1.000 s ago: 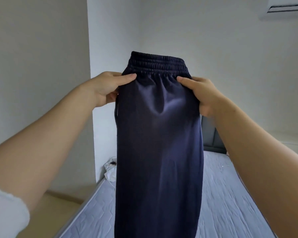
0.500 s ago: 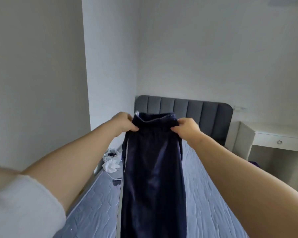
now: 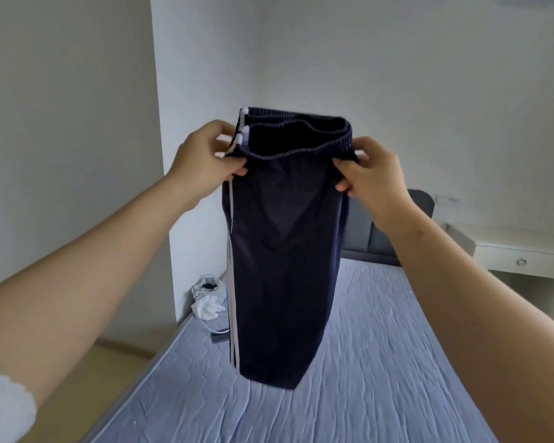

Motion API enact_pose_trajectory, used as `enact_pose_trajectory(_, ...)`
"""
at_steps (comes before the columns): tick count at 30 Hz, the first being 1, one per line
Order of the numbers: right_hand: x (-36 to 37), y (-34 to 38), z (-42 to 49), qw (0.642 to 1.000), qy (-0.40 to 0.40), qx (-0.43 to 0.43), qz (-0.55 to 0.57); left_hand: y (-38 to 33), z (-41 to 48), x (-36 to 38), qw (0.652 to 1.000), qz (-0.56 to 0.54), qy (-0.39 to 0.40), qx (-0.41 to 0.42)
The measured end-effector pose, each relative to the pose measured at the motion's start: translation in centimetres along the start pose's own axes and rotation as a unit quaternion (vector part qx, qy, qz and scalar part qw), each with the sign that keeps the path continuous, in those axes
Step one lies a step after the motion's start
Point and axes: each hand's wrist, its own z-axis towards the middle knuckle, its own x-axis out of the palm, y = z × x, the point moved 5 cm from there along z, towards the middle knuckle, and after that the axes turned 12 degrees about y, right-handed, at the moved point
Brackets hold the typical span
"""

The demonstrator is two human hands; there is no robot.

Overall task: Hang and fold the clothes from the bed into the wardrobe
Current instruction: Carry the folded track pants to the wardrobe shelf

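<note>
Raised since half a second ago: both hands and the navy trousers (image 3: 285,251) sit higher in view, and white side stripes now show on the garment's left edge. Left hand (image 3: 205,161) pinches the left end of the elastic waistband, right hand (image 3: 371,177) the right end. Waistband shows two layers. Trousers hang straight down over the blue mattress (image 3: 381,346). Grey headboard (image 3: 381,238) behind. Crumpled white bag (image 3: 207,295) at the mattress's far left edge, by the wall.

White walls (image 3: 397,75) meet in a corner behind a grey padded headboard (image 3: 424,206). A white desk (image 3: 509,243) with a drawer stands beside the blue-covered bed's (image 3: 381,362) right edge. Beige floor (image 3: 115,358) lies off its left edge.
</note>
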Motion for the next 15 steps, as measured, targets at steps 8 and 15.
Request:
enact_pose_trajectory(8,5.1,-11.6,-10.6,0.967,0.146,0.210,-0.011,11.2,-10.2,6.5,0.977,-0.041,0.089,-0.191)
enact_pose_trajectory(15,9.2,-20.1,-22.4,0.895,0.253,0.366,0.031,20.0,-21.7,12.8,0.917,-0.081,0.166,-0.353)
